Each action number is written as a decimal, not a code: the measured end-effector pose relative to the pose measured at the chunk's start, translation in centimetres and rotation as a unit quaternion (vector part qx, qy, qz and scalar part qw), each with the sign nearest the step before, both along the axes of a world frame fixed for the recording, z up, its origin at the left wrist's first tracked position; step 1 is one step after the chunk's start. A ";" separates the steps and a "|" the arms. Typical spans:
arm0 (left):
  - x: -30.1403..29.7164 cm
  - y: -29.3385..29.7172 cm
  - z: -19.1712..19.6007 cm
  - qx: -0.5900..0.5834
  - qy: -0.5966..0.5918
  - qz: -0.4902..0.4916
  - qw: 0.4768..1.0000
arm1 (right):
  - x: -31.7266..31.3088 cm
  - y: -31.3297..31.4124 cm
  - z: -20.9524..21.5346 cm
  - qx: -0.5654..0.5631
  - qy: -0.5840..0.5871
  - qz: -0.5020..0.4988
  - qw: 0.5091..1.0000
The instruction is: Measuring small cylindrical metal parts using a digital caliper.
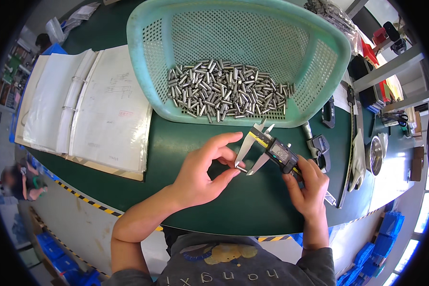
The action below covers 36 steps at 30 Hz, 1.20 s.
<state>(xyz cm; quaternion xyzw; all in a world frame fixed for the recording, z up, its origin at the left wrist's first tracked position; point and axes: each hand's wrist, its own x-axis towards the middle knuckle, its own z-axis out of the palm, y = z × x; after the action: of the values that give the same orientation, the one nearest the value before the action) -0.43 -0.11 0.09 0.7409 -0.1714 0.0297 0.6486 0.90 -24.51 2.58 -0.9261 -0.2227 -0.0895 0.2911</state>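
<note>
My right hand point(308, 187) is closed round the body of a digital caliper point(267, 148), its jaws pointing left and down. Between the thumb and fingers of my left hand point(202, 169) is a small metal pin point(241, 168). The pin sits at the tips of the caliper's long jaws; I cannot tell whether both jaws touch it. Beyond my hands stands a green plastic basket point(148, 57), tilted toward me, with a heap of similar metal pins point(224, 90) in it.
An open ring binder point(112, 114) with drawing sheets lies left of the basket. On the right are a micrometer point(318, 145), a long steel rule point(349, 157) and a metal bowl point(375, 156). The dark green table point(186, 143) has a curved near edge. A person point(24, 180) sits far left.
</note>
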 end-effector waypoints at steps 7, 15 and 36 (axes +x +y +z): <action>0.0 0.1 0.2 0.001 0.009 -0.004 1.000 | 0.0 -0.1 0.0 -0.006 0.002 -0.003 1.000; 0.2 0.5 0.2 -0.018 0.023 -0.016 0.999 | 0.3 -0.1 -0.1 -0.003 -0.032 -0.004 0.999; -0.5 0.7 -0.2 -0.149 0.249 -0.059 0.955 | 0.3 -0.5 -0.4 0.002 -0.060 0.001 0.998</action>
<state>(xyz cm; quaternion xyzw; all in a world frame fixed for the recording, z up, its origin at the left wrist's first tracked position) -0.91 0.55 -0.11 0.6084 -0.0413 -0.1686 0.7744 1.23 -24.98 2.22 -0.9183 -0.2405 -0.1455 0.2787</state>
